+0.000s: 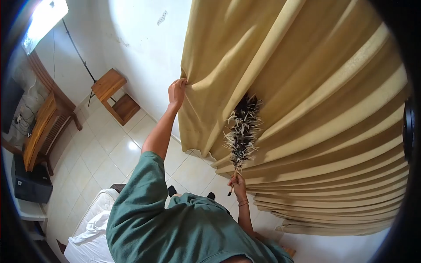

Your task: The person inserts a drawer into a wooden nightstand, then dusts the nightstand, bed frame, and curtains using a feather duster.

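A long mustard-coloured curtain [307, 87] hangs in folds across the right half of the view. My left hand [177, 91] pinches its left edge, with the arm stretched out. Lower down, my right hand [238, 183] is closed around the handle of a feather duster [244, 131]. The duster's dark and pale feathers point up and lie against or just in front of the curtain's folds; I cannot tell whether they press on it.
A small wooden shelf unit [109, 85] stands by the white wall beside a thin black stand. At the left are a wooden table [39, 131], a black box [31, 182] and a bright lamp [46, 22]. A white-covered bed [90, 236] lies at the lower left.
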`<state>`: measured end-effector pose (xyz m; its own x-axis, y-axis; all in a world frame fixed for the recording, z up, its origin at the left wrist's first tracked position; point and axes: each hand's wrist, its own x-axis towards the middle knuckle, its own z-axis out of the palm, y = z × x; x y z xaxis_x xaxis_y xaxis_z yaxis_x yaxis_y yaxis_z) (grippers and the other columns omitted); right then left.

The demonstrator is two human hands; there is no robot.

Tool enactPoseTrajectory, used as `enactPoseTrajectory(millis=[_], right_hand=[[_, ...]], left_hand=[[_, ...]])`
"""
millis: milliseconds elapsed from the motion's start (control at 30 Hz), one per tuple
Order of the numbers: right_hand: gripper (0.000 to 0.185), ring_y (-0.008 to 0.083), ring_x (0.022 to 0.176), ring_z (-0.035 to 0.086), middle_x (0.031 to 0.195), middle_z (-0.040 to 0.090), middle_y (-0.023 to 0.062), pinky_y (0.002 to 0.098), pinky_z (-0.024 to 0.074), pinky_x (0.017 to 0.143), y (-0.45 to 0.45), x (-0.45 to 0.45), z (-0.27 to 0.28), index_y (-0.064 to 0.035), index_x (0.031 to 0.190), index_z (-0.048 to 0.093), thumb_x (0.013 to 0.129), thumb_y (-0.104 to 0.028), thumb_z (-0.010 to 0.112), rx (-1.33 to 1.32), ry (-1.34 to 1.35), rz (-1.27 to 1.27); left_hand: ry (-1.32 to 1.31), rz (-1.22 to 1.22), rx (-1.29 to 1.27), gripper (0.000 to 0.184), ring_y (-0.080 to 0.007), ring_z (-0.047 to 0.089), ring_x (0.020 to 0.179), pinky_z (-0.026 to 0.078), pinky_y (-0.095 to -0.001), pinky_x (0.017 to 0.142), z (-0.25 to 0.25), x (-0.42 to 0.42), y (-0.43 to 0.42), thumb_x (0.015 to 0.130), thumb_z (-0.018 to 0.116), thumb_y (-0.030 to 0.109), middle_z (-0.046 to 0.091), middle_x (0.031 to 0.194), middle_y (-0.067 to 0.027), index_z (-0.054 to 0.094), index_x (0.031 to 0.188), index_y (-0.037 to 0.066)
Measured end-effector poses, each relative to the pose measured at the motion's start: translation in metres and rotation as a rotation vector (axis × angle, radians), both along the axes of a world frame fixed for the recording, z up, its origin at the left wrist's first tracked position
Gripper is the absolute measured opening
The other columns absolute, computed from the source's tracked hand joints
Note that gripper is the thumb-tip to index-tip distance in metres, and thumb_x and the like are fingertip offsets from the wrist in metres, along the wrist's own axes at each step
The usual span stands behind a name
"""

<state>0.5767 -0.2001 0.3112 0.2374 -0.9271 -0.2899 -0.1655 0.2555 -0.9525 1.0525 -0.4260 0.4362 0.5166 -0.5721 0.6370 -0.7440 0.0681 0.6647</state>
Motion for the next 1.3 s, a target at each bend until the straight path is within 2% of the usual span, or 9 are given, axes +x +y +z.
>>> enactPoseTrajectory(millis=[300, 433, 533, 567, 667, 833, 933, 1233, 1300], right_hand=[[0.014, 0.0103, 0.064, 0.057, 0.072, 0.057, 0.0026, 0.0257, 0.0485, 0.065, 0.002, 0.005, 0.003, -0.0014, 0.104, 0.054, 0.104, -0.015, 0.049, 0.003, -0.003, 0.002], [0.015, 0.0107, 0.064, 0.057, 0.072, 0.057, 0.0026, 0.0258, 0.0486, 0.065, -0.001, 0.002, -0.008, -0.0015, 0.104, 0.054, 0.104, -0.015, 0.049, -0.014, -0.032, 0.011], [0.016, 0.0109, 0.064, 0.057, 0.073, 0.057, 0.0028, 0.0258, 0.0487, 0.064, 0.002, 0.004, -0.003, -0.0013, 0.104, 0.055, 0.104, -0.016, 0.05, -0.02, -0.05, 0.015], [0.016, 0.011, 0.064, 0.057, 0.073, 0.057, 0.0029, 0.0259, 0.0488, 0.064, 0.001, 0.005, 0.0, -0.0013, 0.104, 0.055, 0.104, -0.017, 0.05, -0.022, -0.057, 0.016], [0.018, 0.0111, 0.065, 0.058, 0.074, 0.057, 0.0031, 0.026, 0.0489, 0.064, 0.001, 0.005, 0.002, -0.001, 0.105, 0.055, 0.103, -0.018, 0.051, -0.023, -0.032, 0.01], [0.016, 0.0117, 0.064, 0.058, 0.073, 0.057, 0.0032, 0.0264, 0.0486, 0.063, -0.004, -0.001, -0.001, -0.0021, 0.104, 0.054, 0.104, -0.018, 0.05, -0.036, 0.024, 0.02], [0.014, 0.0116, 0.064, 0.058, 0.072, 0.057, 0.0033, 0.0265, 0.0485, 0.063, -0.006, 0.0, 0.004, -0.0027, 0.103, 0.053, 0.104, -0.017, 0.05, -0.015, 0.035, 0.005], [0.014, 0.0113, 0.064, 0.059, 0.074, 0.058, 0.0034, 0.0269, 0.0507, 0.064, -0.009, -0.008, -0.004, -0.0019, 0.106, 0.054, 0.103, -0.015, 0.051, 0.032, 0.012, -0.029], [0.014, 0.0114, 0.064, 0.059, 0.074, 0.058, 0.0033, 0.027, 0.0511, 0.064, -0.012, -0.011, -0.007, -0.0018, 0.107, 0.054, 0.103, -0.015, 0.051, 0.026, 0.014, -0.024]], left_hand=[[-0.514, -0.179, 0.325, 0.012, -0.0261, 0.062, 0.092, 0.049, -0.0427, 0.077, 0.048, 0.029, 0.013, 0.091, 0.057, 0.016, 0.068, 0.091, -0.0053, 0.068, 0.094, 0.012], [-0.324, -0.216, 0.276, 0.016, -0.0309, 0.063, 0.095, 0.051, -0.0428, 0.087, 0.044, 0.029, 0.003, 0.09, 0.061, 0.016, 0.07, 0.095, -0.0099, 0.075, 0.096, 0.011], [0.083, -0.365, 0.152, 0.015, -0.0276, 0.067, 0.097, 0.053, -0.0395, 0.087, 0.01, 0.036, 0.002, 0.09, 0.065, 0.015, 0.072, 0.098, -0.0109, 0.076, 0.097, 0.008], [0.174, -0.374, 0.128, 0.016, -0.0246, 0.07, 0.093, 0.055, -0.0366, 0.081, -0.001, 0.035, 0.003, 0.09, 0.067, 0.013, 0.073, 0.1, -0.0138, 0.072, 0.102, 0.004], [0.437, -0.192, 0.112, 0.022, -0.0242, 0.072, 0.086, 0.056, -0.0356, 0.079, 0.005, 0.012, 0.012, 0.09, 0.067, 0.012, 0.073, 0.096, -0.016, 0.065, 0.109, 0.001], [0.458, -0.169, 0.015, 0.034, -0.0248, 0.072, 0.09, 0.055, -0.0375, 0.084, 0.013, -0.002, 0.012, 0.088, 0.071, 0.012, 0.073, 0.098, -0.0181, 0.061, 0.119, 0.001], [0.283, -0.071, 0.065, 0.029, -0.0234, 0.072, 0.091, 0.055, -0.0356, 0.084, 0.008, 0.0, 0.006, 0.087, 0.071, 0.011, 0.073, 0.098, -0.0167, 0.065, 0.113, 0.001], [0.505, -0.066, 0.002, 0.015, -0.0246, 0.071, 0.091, 0.055, -0.0344, 0.08, 0.0, -0.001, -0.014, 0.087, 0.07, 0.01, 0.073, 0.097, -0.0168, 0.07, 0.1, 0.001], [0.292, -0.063, -0.046, 0.013, -0.0259, 0.071, 0.087, 0.055, -0.0351, 0.077, -0.002, 0.003, -0.019, 0.088, 0.068, 0.007, 0.072, 0.097, -0.0159, 0.07, 0.099, 0.002]])
